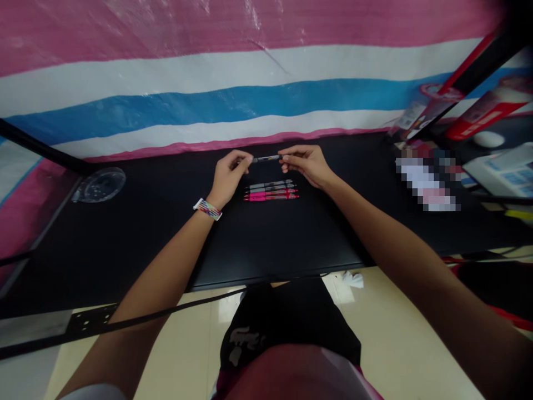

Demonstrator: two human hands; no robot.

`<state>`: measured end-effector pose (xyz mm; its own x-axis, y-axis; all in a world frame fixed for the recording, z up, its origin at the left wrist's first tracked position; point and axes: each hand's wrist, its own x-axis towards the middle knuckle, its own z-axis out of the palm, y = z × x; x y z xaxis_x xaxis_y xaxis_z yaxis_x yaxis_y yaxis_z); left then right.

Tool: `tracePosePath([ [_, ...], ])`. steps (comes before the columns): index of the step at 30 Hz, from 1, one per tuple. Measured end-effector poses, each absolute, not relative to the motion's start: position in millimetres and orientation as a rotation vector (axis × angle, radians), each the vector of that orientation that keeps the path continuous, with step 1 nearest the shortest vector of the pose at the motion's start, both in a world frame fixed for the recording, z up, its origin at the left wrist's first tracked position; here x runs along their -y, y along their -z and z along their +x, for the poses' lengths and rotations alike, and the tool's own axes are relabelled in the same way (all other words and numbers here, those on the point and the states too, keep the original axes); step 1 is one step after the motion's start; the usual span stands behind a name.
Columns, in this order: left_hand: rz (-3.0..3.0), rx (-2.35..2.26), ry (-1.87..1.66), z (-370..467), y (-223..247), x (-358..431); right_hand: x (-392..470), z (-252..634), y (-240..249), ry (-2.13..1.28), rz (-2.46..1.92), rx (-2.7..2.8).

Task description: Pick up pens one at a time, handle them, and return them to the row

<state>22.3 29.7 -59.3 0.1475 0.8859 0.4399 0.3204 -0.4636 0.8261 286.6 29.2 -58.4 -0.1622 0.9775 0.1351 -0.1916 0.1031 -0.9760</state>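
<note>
We're seeing a black tabletop (266, 239), pens (270, 194) lying toward its back edge, clear plastic thingy (101, 185) near its back-left corner.

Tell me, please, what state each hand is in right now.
Left hand: closed, pinching one end of a pen.
Right hand: closed, pinching the same pen's other end.

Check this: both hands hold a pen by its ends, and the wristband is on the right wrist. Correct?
No: the head view shows the wristband on the left wrist, not the right. The left hand and right hand do hold a pen by its ends.
</note>
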Motion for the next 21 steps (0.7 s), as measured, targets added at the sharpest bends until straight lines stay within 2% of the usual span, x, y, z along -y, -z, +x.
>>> tracePosePath([
  [21, 1.788, -1.149, -1.279, 19.0, 63.9, -37.1, -33.0, 289.2, 57.8, -1.344, -0.9, 1.15],
])
